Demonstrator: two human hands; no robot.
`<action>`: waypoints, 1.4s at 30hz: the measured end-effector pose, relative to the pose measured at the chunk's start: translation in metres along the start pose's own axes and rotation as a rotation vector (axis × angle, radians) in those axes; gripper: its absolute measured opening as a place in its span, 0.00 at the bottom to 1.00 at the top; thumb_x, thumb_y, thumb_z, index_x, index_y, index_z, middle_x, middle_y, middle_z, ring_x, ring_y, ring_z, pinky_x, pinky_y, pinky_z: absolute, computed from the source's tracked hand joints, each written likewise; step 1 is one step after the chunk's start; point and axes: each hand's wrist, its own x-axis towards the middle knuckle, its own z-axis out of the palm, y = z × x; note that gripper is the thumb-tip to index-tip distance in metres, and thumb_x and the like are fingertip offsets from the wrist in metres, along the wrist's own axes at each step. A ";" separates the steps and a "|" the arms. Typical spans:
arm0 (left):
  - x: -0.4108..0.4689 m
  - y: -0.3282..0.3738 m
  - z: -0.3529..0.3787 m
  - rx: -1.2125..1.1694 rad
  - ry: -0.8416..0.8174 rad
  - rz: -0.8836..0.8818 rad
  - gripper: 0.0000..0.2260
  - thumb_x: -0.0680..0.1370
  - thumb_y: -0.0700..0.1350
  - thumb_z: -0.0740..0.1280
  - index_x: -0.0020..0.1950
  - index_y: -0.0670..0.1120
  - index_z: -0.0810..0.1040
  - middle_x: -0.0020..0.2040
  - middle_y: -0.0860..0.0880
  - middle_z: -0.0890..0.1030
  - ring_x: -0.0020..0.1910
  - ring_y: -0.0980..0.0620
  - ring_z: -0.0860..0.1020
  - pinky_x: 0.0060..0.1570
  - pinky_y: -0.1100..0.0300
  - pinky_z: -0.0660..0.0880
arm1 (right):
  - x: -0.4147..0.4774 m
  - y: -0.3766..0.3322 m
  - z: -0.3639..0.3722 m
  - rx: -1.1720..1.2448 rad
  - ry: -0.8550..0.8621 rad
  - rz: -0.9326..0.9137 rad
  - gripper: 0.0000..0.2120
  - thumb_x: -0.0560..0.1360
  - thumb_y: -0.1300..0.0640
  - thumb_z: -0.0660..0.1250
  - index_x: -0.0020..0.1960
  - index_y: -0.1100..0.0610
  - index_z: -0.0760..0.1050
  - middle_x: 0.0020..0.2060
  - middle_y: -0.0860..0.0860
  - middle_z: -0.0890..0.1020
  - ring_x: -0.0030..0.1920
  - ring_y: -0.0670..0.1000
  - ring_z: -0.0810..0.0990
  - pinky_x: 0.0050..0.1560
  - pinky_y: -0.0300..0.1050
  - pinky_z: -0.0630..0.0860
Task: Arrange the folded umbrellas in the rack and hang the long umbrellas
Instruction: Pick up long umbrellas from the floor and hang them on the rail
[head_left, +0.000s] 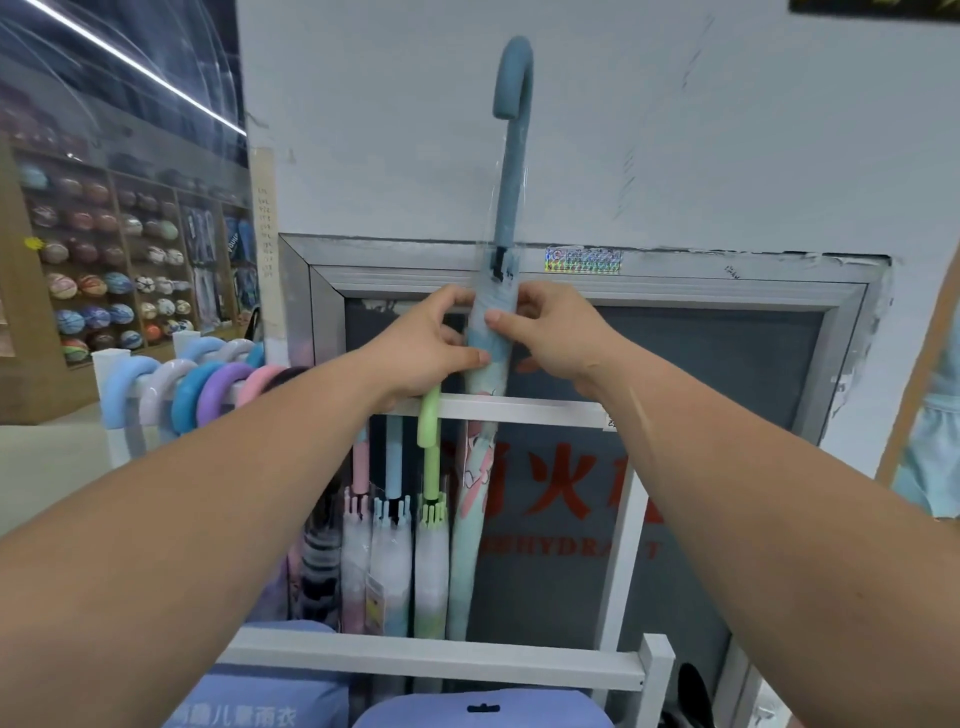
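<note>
Head camera, looking at the white rack rail (545, 410) in a shop. Far left of the rail, wooden shelves (104, 270) hold rows of balls. On the rail's left stretch hangs a row of pastel crook handles (208, 384) in blue, lilac, purple and pink.

My left hand (426, 348) is just above the rail. Its fingers curl round the left side of the long blue umbrella (511, 171) and the thumb presses flat on the front of the folded canopy. Directly under that hand a green-handled umbrella (430, 467) hooks over the rail, with two more closed umbrellas hanging beside it on its left.

I hold the long blue umbrella upright. Its hooked handle, in a clear plastic sleeve, rises high above the rail, and its printed canopy runs down behind the rail, just right of the green one.

My right hand (553, 338) pinches the canopy from the right, thumb in front and fingers curled behind, level with the left hand.

Behind the rail's right part stands a grey-framed hydrant cabinet door (675, 364) with red lettering and a holographic sticker (583, 260) on its top frame.
</note>
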 end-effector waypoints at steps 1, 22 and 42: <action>0.000 0.000 -0.001 0.004 0.000 -0.007 0.23 0.76 0.36 0.73 0.67 0.52 0.72 0.43 0.39 0.85 0.40 0.53 0.83 0.45 0.59 0.76 | -0.001 0.003 0.001 0.015 -0.018 0.011 0.08 0.79 0.58 0.69 0.58 0.55 0.79 0.53 0.55 0.85 0.52 0.55 0.85 0.38 0.46 0.82; 0.008 -0.008 0.008 0.021 -0.038 -0.099 0.13 0.77 0.36 0.72 0.58 0.49 0.77 0.42 0.50 0.84 0.37 0.57 0.81 0.40 0.62 0.75 | -0.001 -0.052 -0.041 0.195 0.057 -0.012 0.19 0.80 0.46 0.66 0.69 0.51 0.74 0.59 0.53 0.82 0.55 0.51 0.83 0.49 0.47 0.82; -0.008 0.006 0.007 0.142 0.005 -0.087 0.10 0.79 0.39 0.69 0.59 0.48 0.80 0.50 0.47 0.85 0.50 0.49 0.84 0.53 0.54 0.80 | -0.011 -0.032 -0.028 0.288 -0.136 -0.009 0.27 0.74 0.59 0.76 0.70 0.53 0.71 0.48 0.51 0.87 0.54 0.52 0.85 0.54 0.64 0.82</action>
